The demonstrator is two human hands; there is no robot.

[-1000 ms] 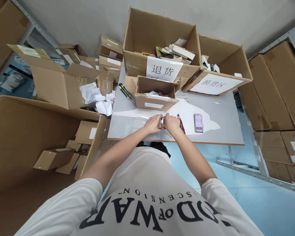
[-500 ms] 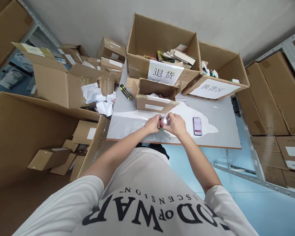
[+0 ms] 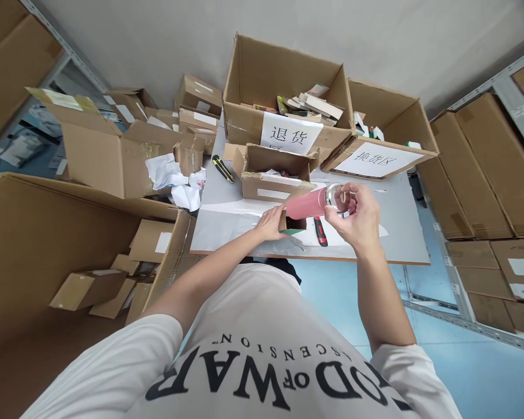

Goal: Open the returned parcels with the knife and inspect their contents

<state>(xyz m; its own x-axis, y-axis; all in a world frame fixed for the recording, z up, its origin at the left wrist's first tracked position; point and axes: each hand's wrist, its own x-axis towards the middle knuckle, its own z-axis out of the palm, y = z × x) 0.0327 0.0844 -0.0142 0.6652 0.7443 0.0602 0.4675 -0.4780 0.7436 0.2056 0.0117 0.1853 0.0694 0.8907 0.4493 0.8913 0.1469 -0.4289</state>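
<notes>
My right hand point(image 3: 353, 214) grips a pink bottle point(image 3: 306, 202) by its shiny, clear-looking cap end. The bottle lies nearly level in the air over the table, its far end above a small green-edged cardboard box point(image 3: 293, 226). Around the left side of that box my left hand point(image 3: 271, 223) is closed, and the box's open end faces up. Beneath the bottle, a red and black utility knife point(image 3: 320, 231) rests on the table. The phone is not visible now, hidden behind my right hand and the bottle.
An open carton point(image 3: 275, 186) stands just beyond my hands, with a yellow and black cutter point(image 3: 223, 169) to its left. Two labelled cartons, one with books point(image 3: 317, 107), line the back. Crumpled paper point(image 3: 186, 196) and boxes lie left; a large carton point(image 3: 91, 201) holds small boxes.
My right hand has drawn the pink bottle up and rightward out of the small box. My left hand still holds the box, and the red and black knife has come into view.
</notes>
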